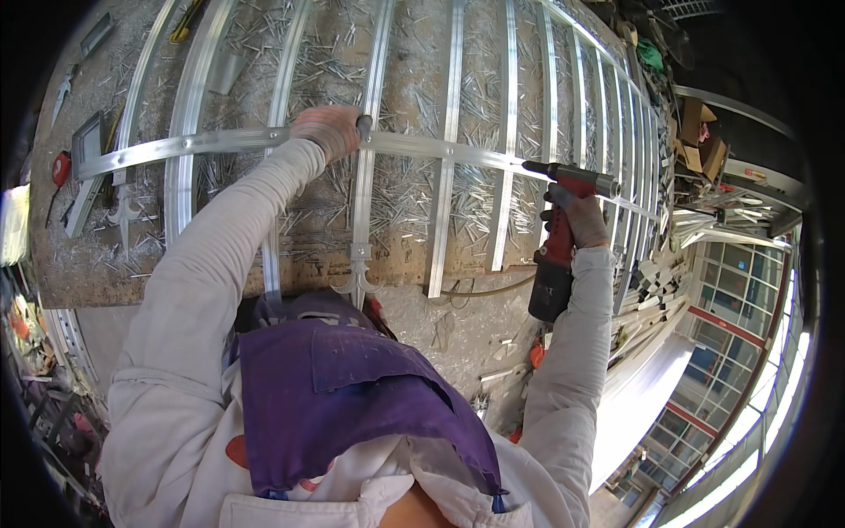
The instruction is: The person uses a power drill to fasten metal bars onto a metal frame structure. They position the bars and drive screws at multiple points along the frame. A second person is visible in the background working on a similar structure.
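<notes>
My left hand (327, 130), in a light glove, presses down on a horizontal aluminium rail (211, 143) where it crosses an upright bar (368, 189); a small dark object sticks up between its fingers. My right hand (574, 216), in a grey glove, grips a red and black cordless riveting tool (560, 238). The tool's nose touches the same rail further right, at a crossing with another bar. Several parallel aluminium bars (449, 176) lie under the rail on a workbench (79, 255).
Spent rivet pins litter the bench among the bars. A spear-shaped finial (359, 282) caps one bar at the bench's near edge. A red tape measure (60, 167) and metal brackets lie at the left. Stacked aluminium profiles (660, 273) sit on the right.
</notes>
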